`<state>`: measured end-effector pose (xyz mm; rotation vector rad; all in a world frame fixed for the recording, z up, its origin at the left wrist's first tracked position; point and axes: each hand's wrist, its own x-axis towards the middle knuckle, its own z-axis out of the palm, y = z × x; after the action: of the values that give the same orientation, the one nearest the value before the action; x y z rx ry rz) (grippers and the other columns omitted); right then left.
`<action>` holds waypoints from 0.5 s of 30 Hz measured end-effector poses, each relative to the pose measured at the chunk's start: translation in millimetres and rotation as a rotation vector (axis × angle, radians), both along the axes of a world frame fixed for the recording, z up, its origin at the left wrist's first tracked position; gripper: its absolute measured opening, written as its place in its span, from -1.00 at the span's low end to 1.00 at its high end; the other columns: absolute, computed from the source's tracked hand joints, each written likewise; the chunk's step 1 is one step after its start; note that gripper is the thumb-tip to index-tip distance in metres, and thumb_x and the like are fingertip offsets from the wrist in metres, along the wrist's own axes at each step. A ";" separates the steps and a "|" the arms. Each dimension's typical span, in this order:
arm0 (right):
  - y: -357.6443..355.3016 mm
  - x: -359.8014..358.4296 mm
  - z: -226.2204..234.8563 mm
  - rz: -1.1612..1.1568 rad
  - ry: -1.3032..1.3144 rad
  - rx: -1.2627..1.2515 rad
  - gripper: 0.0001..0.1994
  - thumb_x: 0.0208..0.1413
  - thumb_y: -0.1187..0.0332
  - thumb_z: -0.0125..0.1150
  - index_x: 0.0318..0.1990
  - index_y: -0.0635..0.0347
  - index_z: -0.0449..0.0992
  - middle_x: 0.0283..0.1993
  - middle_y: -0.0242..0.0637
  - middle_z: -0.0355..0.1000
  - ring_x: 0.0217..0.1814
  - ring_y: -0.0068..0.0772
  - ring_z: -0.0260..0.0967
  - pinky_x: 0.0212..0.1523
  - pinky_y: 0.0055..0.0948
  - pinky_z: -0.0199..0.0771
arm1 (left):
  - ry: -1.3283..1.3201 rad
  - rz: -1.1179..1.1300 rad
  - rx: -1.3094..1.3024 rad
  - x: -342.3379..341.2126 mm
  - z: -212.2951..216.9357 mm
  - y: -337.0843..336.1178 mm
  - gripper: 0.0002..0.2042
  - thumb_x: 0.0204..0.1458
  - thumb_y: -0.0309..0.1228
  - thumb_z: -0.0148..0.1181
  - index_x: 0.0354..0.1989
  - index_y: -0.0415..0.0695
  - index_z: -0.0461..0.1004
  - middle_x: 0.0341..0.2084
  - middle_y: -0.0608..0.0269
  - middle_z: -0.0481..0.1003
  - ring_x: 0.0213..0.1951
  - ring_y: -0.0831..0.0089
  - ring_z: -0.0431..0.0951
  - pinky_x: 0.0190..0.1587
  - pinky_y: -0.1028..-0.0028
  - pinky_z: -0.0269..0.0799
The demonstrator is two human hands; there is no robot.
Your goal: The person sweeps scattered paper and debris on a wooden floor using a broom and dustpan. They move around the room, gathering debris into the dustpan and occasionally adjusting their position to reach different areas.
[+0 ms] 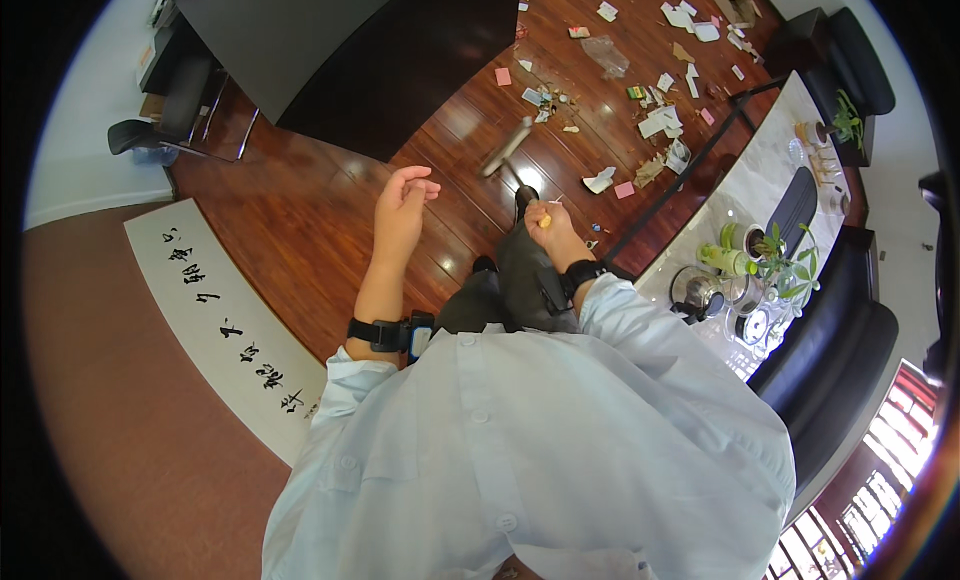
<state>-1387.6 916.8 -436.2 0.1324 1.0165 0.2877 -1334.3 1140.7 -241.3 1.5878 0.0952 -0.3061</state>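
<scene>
My right hand [548, 223] is closed around the yellow-ended handle of a long broom [507, 147]. Its narrow, pale head is smeared by motion and lies just beyond my shoes on the wooden floor. To the left, my left hand [405, 205] is raised in the air with loosely bent fingers and nothing in it. Scattered paper litter [660, 122] lies on the floor ahead and to the right, with a small heap of bits [548, 102] close past the broom head. A pink slip [625, 190] and a crumpled white paper [599, 181] lie nearer my right hand.
A large dark desk [400, 70] stands ahead on the left. Along my right runs a stone-topped table [660, 275] with a glass kettle [697, 292] and potted plants [790, 260]. Black chairs [830, 350] flank it. A calligraphy scroll [215, 310] is at my left.
</scene>
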 end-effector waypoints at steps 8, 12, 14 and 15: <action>-38.0 33.8 -7.5 0.019 0.020 -0.356 -0.89 0.09 0.39 -0.26 -0.47 0.10 0.14 -0.72 -0.43 0.06 -0.76 -0.62 0.01 -0.79 -0.67 0.02 | 0.009 -0.014 0.045 26.2 -3.5 -13.7 -0.83 0.01 -0.54 -0.17 -0.24 -0.24 0.32 -0.47 0.24 0.41 -0.35 0.54 0.40 -0.21 0.60 0.29; -53.7 21.8 14.3 0.301 -0.027 -0.486 -0.90 0.03 0.38 -0.14 -0.45 0.17 0.18 -0.69 -0.39 0.10 -0.75 -0.60 0.07 -0.82 -0.67 0.06 | 0.024 -0.078 -0.015 51.7 -13.9 -45.2 -0.84 0.01 -0.54 -0.16 -0.24 -0.23 0.32 -0.47 0.26 0.41 -0.36 0.56 0.39 -0.22 0.60 0.28; -65.0 27.3 20.8 0.346 -0.049 -0.389 -0.91 0.02 0.41 -0.12 -0.46 0.19 0.19 -0.67 -0.36 0.13 -0.75 -0.61 0.08 -0.82 -0.69 0.05 | 0.019 -0.114 -0.050 67.1 -16.6 -63.5 -0.84 0.01 -0.54 -0.16 -0.24 -0.23 0.32 -0.47 0.26 0.41 -0.36 0.57 0.39 -0.22 0.60 0.28; -70.8 33.2 20.8 0.358 -0.070 -0.325 -0.92 0.01 0.42 -0.11 -0.47 0.19 0.19 -0.66 -0.35 0.15 -0.75 -0.61 0.09 -0.82 -0.71 0.05 | 0.017 -0.131 -0.070 76.0 -16.9 -72.4 -0.84 0.01 -0.54 -0.16 -0.24 -0.23 0.32 -0.47 0.26 0.41 -0.36 0.57 0.39 -0.22 0.60 0.28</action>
<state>-1354.4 846.0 -415.4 -0.3556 1.0019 0.4440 -1258.3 1068.4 -258.2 1.5246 -0.0068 -0.4206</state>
